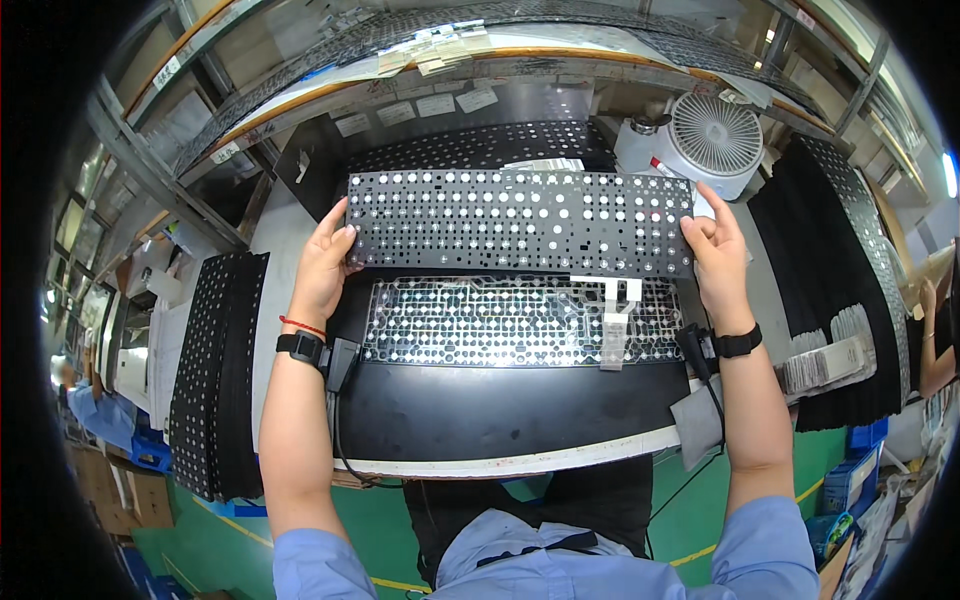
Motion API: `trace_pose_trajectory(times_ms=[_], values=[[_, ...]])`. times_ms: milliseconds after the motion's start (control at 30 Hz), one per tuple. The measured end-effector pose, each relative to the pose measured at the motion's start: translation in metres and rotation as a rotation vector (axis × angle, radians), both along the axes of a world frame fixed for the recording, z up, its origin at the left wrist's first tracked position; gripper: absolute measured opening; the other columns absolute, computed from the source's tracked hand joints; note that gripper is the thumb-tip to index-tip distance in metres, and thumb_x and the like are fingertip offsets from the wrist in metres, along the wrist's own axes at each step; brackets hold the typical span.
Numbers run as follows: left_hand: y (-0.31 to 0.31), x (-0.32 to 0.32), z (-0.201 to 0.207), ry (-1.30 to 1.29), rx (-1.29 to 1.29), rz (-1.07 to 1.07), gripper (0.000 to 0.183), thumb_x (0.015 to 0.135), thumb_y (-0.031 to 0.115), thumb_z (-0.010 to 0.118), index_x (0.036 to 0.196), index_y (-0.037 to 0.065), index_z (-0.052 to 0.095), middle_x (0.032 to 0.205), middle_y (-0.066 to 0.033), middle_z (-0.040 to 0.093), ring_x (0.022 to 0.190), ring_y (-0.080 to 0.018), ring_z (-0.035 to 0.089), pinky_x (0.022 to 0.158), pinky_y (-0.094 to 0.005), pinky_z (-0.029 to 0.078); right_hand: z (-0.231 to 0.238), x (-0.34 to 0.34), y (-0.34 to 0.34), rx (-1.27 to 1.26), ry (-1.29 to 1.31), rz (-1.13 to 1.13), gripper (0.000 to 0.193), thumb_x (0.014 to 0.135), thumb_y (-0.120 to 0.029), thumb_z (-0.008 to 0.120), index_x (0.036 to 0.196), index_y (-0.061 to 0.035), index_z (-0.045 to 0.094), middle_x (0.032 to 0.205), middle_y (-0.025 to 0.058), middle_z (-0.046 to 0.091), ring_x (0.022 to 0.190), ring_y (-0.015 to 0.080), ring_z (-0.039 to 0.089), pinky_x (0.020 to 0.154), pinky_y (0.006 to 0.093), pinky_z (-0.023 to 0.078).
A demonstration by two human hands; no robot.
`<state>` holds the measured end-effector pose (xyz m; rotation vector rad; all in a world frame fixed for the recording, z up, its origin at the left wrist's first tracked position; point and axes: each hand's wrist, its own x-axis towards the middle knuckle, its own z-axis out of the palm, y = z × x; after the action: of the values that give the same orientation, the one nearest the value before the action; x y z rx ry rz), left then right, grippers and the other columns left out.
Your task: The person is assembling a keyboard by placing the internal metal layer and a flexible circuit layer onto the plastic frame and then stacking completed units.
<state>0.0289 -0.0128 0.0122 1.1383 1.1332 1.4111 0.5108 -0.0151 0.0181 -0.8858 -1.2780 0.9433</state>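
Fingers of the left hand point(322, 264) pinch one short end of a long black plate point(520, 222), and those of the right hand point(722, 258) pinch the other; each thumb sits near the edge, the fingertips behind partly hidden. Stretched between the two grips, the plate is tilted so its broad face shows, full of round holes. Just nearer the body than the fingers lies a clear patterned sheet point(470, 322) on the table point(520, 412), with pale strips point(613, 338) on its right part; whether the plate's lower edge touches it, I cannot tell.

Thin and straight from end to end, the plate looks light and fairly stiff, though it might flex mid-span, and the smooth face may slip a little. Holding by both short ends seems right, clear of the holes. The sheet below looks flimsier and likely creases easily.
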Motion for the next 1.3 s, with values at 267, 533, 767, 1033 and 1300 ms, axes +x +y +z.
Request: trace_pose_trajectory(times_ms=[267,533,767,1033,1300], values=[[0.009,-0.019,-0.013,0.077,-0.082,-0.052,0.016,0.1,0.019,0.054,0.11,0.008,0.059,0.088,0.0045,0.063,0.065,-0.0009,0.053,0.054,-0.0157,0.043,0.004,-0.006,-0.003,-0.011,-0.028,-0.013,0.061,0.093,0.0,0.061,0.148,-0.0013,0.034,0.103,0.0049,0.063,0.082,0.0059,0.06,0.072,0.019,0.049],[0.021,-0.038,-0.028,-0.178,-0.009,0.142,0.032,0.1,0.016,0.054,0.129,0.001,0.051,0.107,-0.0051,0.063,0.096,-0.012,0.062,0.073,-0.0178,0.051,-0.004,0.006,0.004,-0.212,-0.327,0.004,0.046,0.085,-0.016,0.075,0.125,-0.0026,0.057,0.105,0.0054,0.063,0.081,0.0107,0.058,0.077,0.0244,0.049],[0.014,-0.031,-0.018,-0.152,-0.049,0.111,0.044,0.1,0.018,0.054,0.137,-0.003,0.043,0.129,-0.0171,0.058,0.113,-0.0234,0.062,0.088,-0.0273,0.054,-0.005,0.013,-0.006,-0.152,-1.082,0.138,0.057,0.064,-0.017,0.088,0.113,-0.0046,0.063,0.093,0.0065,0.058,0.086,0.0192,0.055,0.078,0.0321,0.047],[0.012,-0.031,-0.017,-0.092,-0.116,0.068,0.034,0.101,0.021,0.054,0.128,0.001,0.052,0.121,-0.0135,0.063,0.101,-0.0189,0.065,0.082,-0.0263,0.054,-0.005,0.009,-0.003,-0.265,-0.941,0.172,0.03,0.074,-0.008,0.08,0.1,-0.0001,0.067,0.077,0.0031,0.057,0.072,0.0149,0.054,0.068,0.0292,0.045],[0.009,-0.023,-0.014,-0.016,-0.18,-0.029,0.033,0.103,0.025,0.05,0.127,0.002,0.054,0.117,-0.0117,0.065,0.098,-0.0157,0.065,0.079,-0.0245,0.053,-0.009,0.008,0.001,-0.225,-0.79,0.066,0.014,0.086,-0.01,0.069,0.092,0.0013,0.065,0.074,0.0042,0.062,0.07,0.0117,0.054,0.067,0.0281,0.046]])
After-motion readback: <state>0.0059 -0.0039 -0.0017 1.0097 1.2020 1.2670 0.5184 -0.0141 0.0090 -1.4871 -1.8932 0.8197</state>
